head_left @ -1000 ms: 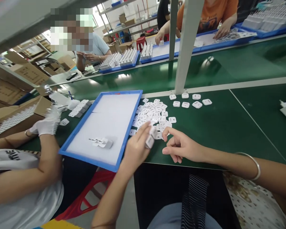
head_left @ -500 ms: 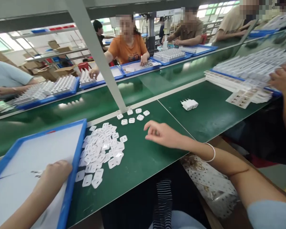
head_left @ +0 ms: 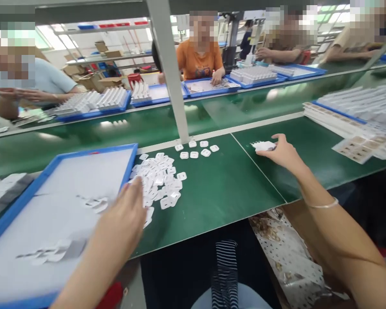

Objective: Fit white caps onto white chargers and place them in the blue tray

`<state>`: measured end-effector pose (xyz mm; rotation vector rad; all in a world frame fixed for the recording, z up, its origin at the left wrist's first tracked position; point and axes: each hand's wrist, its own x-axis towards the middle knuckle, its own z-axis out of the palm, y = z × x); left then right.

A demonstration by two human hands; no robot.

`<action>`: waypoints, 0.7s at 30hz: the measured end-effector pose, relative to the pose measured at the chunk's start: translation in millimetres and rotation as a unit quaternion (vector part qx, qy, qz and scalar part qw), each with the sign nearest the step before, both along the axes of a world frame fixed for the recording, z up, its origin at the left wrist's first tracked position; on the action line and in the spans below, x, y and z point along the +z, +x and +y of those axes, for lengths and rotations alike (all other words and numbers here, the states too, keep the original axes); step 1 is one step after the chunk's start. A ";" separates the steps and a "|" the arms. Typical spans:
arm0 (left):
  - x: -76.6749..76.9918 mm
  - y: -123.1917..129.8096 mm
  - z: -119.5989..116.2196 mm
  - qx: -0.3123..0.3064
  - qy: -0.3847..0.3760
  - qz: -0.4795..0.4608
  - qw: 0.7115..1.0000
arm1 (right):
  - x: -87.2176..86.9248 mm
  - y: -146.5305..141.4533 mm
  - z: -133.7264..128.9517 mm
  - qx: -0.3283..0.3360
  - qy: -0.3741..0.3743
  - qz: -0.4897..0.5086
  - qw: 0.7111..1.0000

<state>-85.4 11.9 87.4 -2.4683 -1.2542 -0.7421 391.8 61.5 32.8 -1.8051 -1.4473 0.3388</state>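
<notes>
Thumb and fingers of my right hand [head_left: 286, 154] are around a pair of white plug adapters [head_left: 264, 146] with pins, which sit side by side on the green bench. My left hand [head_left: 130, 206] is smeared by motion over the blue tray's right edge, beside a heap of small white square covers [head_left: 157, 176]; its fingertips are not clear enough to show a grip. Several more white covers [head_left: 194, 155] lie spread out singly behind the heap. White adapters with pins [head_left: 98, 204] lie in the blue-rimmed tray [head_left: 128, 165], partly behind my left arm.
A metal post [head_left: 173, 81] rises at the bench's back edge. Stacked white parts [head_left: 369, 103] and sheets [head_left: 357, 148] occupy the right. Across the green belt [head_left: 141, 122], co-workers sit behind blue trays. A patterned plastic bag [head_left: 286, 253] lies below the bench edge.
My right hand has moved right and away from me to the plug adapters. My left hand has shifted from inside the tray toward the heap of covers. The view has turned left.
</notes>
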 end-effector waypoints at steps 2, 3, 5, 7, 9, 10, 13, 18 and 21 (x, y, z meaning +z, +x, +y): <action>-14.2 24.3 -18.7 -0.019 0.040 0.061 0.997 | 12.0 -41.1 -9.6 0.058 -0.058 -0.006 0.997; -22.9 36.4 -25.9 -0.006 0.035 0.062 0.997 | 17.9 -65.8 -16.4 0.139 -0.124 -0.009 0.982; -40.6 58.5 -36.2 -0.001 0.021 0.029 0.999 | 28.9 -118.0 -32.1 0.248 -0.163 -0.003 0.955; -56.5 74.4 -41.2 -0.018 -0.004 0.003 1.000 | 38.3 -165.1 -46.1 0.357 -0.203 -0.034 0.911; -69.9 81.2 -41.7 -0.041 -0.031 -0.021 0.998 | 45.3 -199.1 -53.4 0.426 -0.238 -0.034 0.872; -75.6 81.0 -40.5 -0.047 -0.041 -0.041 0.997 | 47.7 -210.2 -53.8 0.443 -0.255 -0.021 0.859; -87.9 70.4 -34.1 -0.051 -0.053 -0.144 0.987 | 49.0 -223.5 -41.7 0.468 -0.282 0.071 0.834; -92.3 53.5 -27.1 -0.085 -0.057 -0.291 0.951 | 36.2 -224.0 -6.1 0.467 -0.316 0.273 0.779; -91.7 53.4 -28.6 -0.126 -0.055 -0.290 0.947 | 26.7 -227.5 2.6 0.428 -0.344 0.350 0.759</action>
